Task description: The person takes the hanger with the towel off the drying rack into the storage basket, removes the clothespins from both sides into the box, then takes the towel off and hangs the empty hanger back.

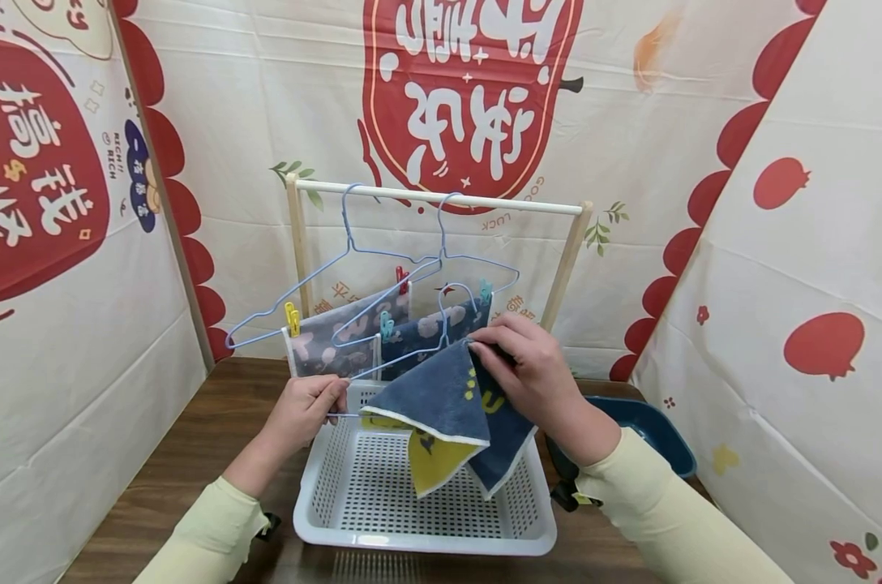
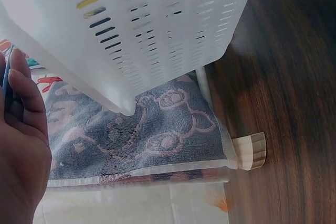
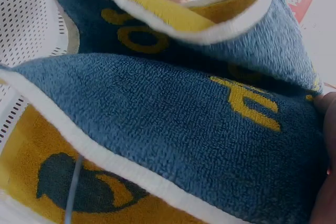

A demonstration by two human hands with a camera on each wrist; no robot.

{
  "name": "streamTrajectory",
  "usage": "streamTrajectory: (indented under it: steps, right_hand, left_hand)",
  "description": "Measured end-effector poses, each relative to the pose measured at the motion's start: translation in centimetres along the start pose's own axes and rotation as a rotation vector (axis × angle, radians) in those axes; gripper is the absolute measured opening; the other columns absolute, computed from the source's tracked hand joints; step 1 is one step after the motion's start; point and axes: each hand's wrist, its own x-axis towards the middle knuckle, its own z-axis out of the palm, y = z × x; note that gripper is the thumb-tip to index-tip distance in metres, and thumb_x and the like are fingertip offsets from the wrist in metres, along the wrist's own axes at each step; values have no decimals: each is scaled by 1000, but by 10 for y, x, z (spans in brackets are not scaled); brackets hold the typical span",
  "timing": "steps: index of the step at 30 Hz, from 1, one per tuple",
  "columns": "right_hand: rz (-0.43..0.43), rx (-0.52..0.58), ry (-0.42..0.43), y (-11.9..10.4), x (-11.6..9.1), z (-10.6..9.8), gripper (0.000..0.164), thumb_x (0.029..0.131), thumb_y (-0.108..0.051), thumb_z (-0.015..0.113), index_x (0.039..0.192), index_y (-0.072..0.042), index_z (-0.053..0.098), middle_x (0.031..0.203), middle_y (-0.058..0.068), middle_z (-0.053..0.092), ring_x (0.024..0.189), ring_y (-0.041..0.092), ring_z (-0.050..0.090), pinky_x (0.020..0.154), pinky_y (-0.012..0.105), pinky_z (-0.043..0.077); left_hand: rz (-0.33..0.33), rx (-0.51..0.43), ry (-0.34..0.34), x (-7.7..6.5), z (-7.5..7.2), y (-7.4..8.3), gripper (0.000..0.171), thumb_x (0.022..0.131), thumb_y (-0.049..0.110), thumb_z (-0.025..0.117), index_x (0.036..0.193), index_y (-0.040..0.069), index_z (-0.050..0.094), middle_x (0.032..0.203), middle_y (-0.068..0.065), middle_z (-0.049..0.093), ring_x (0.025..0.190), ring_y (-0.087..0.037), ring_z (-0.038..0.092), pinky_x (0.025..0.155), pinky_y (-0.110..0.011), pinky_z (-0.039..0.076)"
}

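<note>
My left hand (image 1: 306, 414) grips the left end of a blue wire hanger (image 1: 397, 359) above a white basket (image 1: 425, 542). A blue and yellow towel (image 1: 434, 393) with white edging drapes over the hanger, partly folded. Near the hanger's neck, my right hand (image 1: 532, 369) pinches the towel's upper part. The right wrist view shows the towel (image 3: 157, 103) in loose folds, its yellow side facing the basket and the hanger wire (image 3: 73, 192) crossing it. In the left wrist view only part of the left hand (image 2: 23, 145) appears, beside the basket wall.
Behind the basket stands a rack with a white rail (image 1: 514, 203). Two hangers on it carry a grey-pink towel (image 1: 331, 337) and a dark blue towel (image 1: 434, 328), held by yellow, red and teal clips. A dark blue tray (image 1: 652, 426) lies right, on the wooden table (image 1: 171, 470).
</note>
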Motion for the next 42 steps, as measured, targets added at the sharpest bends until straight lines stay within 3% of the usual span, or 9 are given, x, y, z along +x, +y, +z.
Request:
streamTrajectory:
  steps: [8,19,27,35,42]
  right_hand:
    - [13,11,76,-4,5,-6,18,95,5,82,110,-4,81,102,6,73,91,19,65,83,20,52]
    - [17,88,192,-5,7,-10,18,98,7,77,113,-3,81,104,7,73,89,20,65,84,20,53]
    - [4,114,205,-10,9,-12,12,104,-5,75,113,-2,82,104,8,73,88,20,65,84,19,53]
    - [12,110,224,-15,12,-18,20,96,8,77,113,-1,82,104,9,74,90,22,66,88,20,54]
    - [28,132,242,-24,15,-26,21,95,9,76,112,-1,82,102,8,74,89,20,66,84,19,55]
  left_hand:
    - [-24,5,-14,-1,0,0,37,111,-1,62,78,14,70,69,0,64,56,-20,59,52,-28,53]
    - [-37,22,-15,-1,-1,1,38,112,0,61,78,16,69,70,3,64,57,-15,59,52,-29,54]
    - [-69,39,-17,0,-1,0,38,113,4,62,78,18,69,71,5,63,58,-16,60,54,-29,54]
    - [-66,55,-13,1,0,-4,37,112,4,63,79,18,70,72,5,64,59,-15,60,54,-28,53]
    - [-91,65,-21,2,0,-2,36,113,8,62,79,18,70,72,6,63,60,-14,60,55,-28,54]
